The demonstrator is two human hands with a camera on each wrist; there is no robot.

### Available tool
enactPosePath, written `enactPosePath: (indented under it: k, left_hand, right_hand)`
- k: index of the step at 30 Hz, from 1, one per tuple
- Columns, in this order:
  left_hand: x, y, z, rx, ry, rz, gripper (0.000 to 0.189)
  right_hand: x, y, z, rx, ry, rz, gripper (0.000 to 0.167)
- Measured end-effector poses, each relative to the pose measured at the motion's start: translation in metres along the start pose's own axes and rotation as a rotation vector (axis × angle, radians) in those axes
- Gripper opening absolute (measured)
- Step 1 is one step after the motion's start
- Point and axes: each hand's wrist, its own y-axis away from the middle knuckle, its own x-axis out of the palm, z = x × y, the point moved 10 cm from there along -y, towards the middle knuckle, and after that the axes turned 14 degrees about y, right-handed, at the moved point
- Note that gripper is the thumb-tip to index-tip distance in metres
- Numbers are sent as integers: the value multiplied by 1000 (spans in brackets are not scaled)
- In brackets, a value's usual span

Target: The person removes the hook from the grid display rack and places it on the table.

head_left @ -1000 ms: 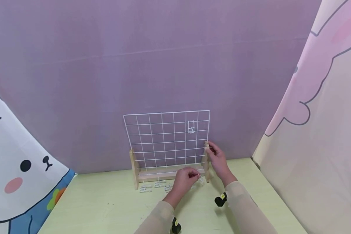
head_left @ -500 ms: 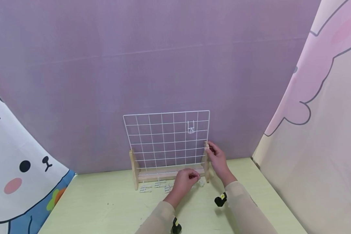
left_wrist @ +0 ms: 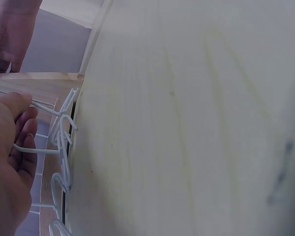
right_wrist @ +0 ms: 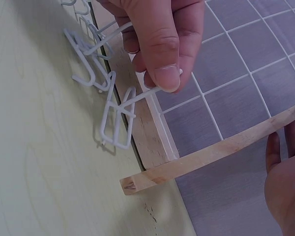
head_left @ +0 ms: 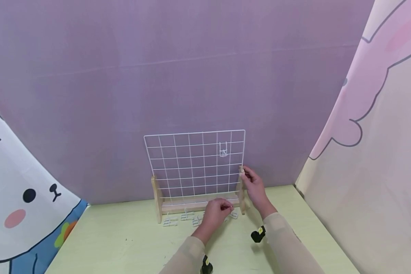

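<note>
My left hand (head_left: pixel 215 213) pinches the thin stem of a white wire hook (right_wrist: pixel 117 120) between thumb and index finger, low in front of the grid stand. In the right wrist view the looped end of this hook hangs near the table. My right hand (head_left: pixel 255 187) grips the stand's right wooden upright (right_wrist: pixel 221 150), thumb in front and fingers partly hidden behind it. The white wire grid (head_left: pixel 191 167) stands upright between two wooden side posts. Another white hook (head_left: pixel 223 149) hangs at its upper right.
Several more white wire hooks (head_left: pixel 170 222) lie in a row on the pale yellow table (head_left: pixel 123 243), along the stand's wooden base bar (head_left: pixel 183 205). My left hand covers part of the row. A purple cloth backdrop (head_left: pixel 191 76) rises right behind the stand.
The hook in my left fingers has dipped and turned slightly, its looped end now a little lower and further left. My right hand keeps its hold on the upright.
</note>
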Motion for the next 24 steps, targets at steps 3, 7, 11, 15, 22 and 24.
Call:
enactPosePath:
  k: [3,7,11,15,22,24]
  left_hand:
    - [0,0,-2,7,0,-2,7]
    - [0,1,-3,23,-2,-1,7]
    - [1,1,-1,19,-4,4,7]
    - [2,0,-1,19,-4,7,7]
    - [2,-2,-1,6,-2,15,7]
    - [2,-2,0,6,1,17,8]
  right_hand:
    - [0,-1,-2,5,-4,1,44]
    - [1,-2,-3,1,-3,-5,45]
    - [0,-2,-4,-9,2,-12,45]
    - [0,-3,-6,-12,5,-8,44]
    - [0,-1,-3,-17,12,-11,44]
    - [0,-1,-2,-19,10,-13,44]
